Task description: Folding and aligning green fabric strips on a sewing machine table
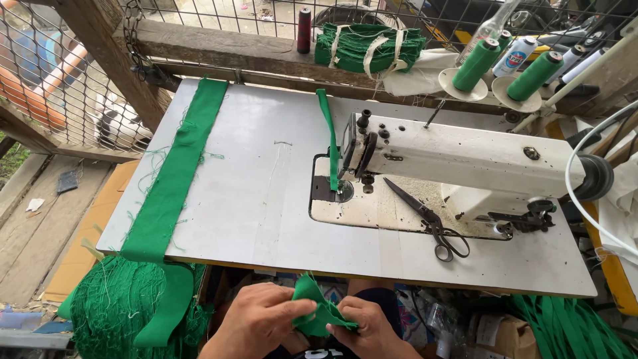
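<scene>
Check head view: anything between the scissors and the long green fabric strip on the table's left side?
Yes. The narrow green strip under the needle, then bare white tabletop, separates the scissors from the long green fabric strip.

This is a small sewing workshop, rough and half open to the outdoors. A white industrial sewing machine (465,166) sits sunk into a pale work table (252,199), with black scissors (428,219) lying on its bed. Two large cones of green thread (508,70) stand on a rack behind it, and a dark spool (304,30) rests on a wooden beam (219,50). Green fabric is everywhere: a long strip (169,179) draped over the table, tied bundles of cut pieces (369,46) on the beam, and a heap of frayed scraps (119,306) below. Wire mesh (60,86) on timber posts serves as the wall, and the floor is bare planks (40,226).
</scene>
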